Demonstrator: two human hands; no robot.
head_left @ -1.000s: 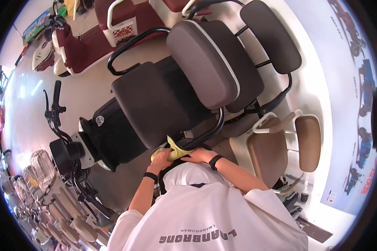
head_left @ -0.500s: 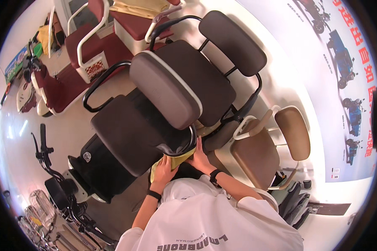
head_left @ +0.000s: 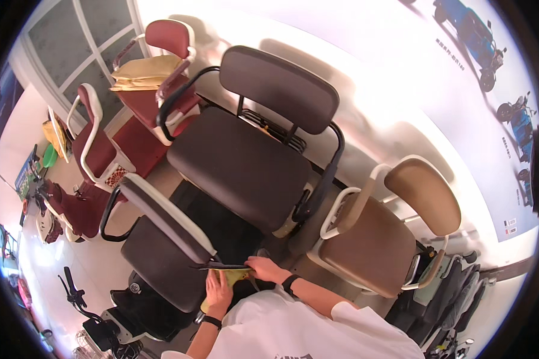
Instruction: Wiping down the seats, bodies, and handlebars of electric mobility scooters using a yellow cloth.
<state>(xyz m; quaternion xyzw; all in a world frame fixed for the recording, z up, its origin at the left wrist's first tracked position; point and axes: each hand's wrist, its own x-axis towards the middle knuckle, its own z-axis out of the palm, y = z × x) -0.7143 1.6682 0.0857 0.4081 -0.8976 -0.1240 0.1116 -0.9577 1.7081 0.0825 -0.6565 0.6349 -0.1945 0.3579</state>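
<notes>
A yellow cloth (head_left: 236, 274) hangs against the black armrest (head_left: 226, 265) of the front seat of a black electric tricycle. My left hand (head_left: 218, 293) presses the cloth from below, its fingers pointing up towards the armrest. Beside it, my right hand (head_left: 266, 269) pinches the cloth at the armrest's right end. The front seat has a dark brown cushion (head_left: 161, 263) and a pale-edged backrest (head_left: 170, 218). Part of the cloth is hidden behind my left hand and the armrest.
Behind stands a wide brown rear seat (head_left: 239, 161) with black armrests. To the right is a tan seat (head_left: 365, 245) with white arms. Handlebars (head_left: 72, 293) stick up at the left. Maroon seats (head_left: 90, 140) and a white wall with printed vehicles lie further back.
My view has tilted up and shifted, so the rear seat and wall show more fully. My hands stay at the front seat's armrest with the yellow cloth; the right hand's fingers are more closed.
</notes>
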